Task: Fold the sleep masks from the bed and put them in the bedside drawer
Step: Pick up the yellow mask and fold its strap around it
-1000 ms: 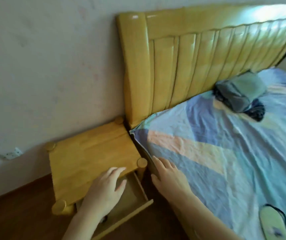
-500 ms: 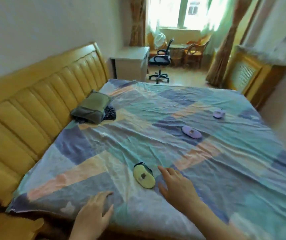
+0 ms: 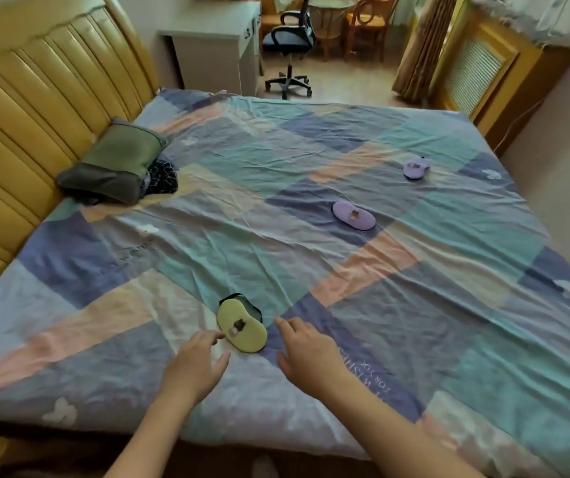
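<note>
A yellow-green sleep mask [image 3: 241, 328] with a dark strap lies flat on the patchwork bed sheet [image 3: 311, 257], near the bed's front edge. My left hand [image 3: 196, 365] hovers just left of it, fingers apart, empty. My right hand [image 3: 307, 350] is just right of the mask, also spread and empty. A purple sleep mask [image 3: 353, 214] lies further back in the middle of the bed. A second, smaller-looking purple mask [image 3: 415, 168] lies beyond it to the right. The bedside drawer is out of view.
A folded grey-green bundle [image 3: 114, 163] with dark cloth under it rests against the yellow padded headboard [image 3: 35, 108] at left. Beyond the bed stand a white desk [image 3: 214, 39], an office chair [image 3: 288, 43] and wooden chairs. A radiator cover [image 3: 483, 67] lines the right wall.
My view swung from the bedside table and its open drawer to the bed. Both hands came away from the drawer and now flank the yellow-green mask.
</note>
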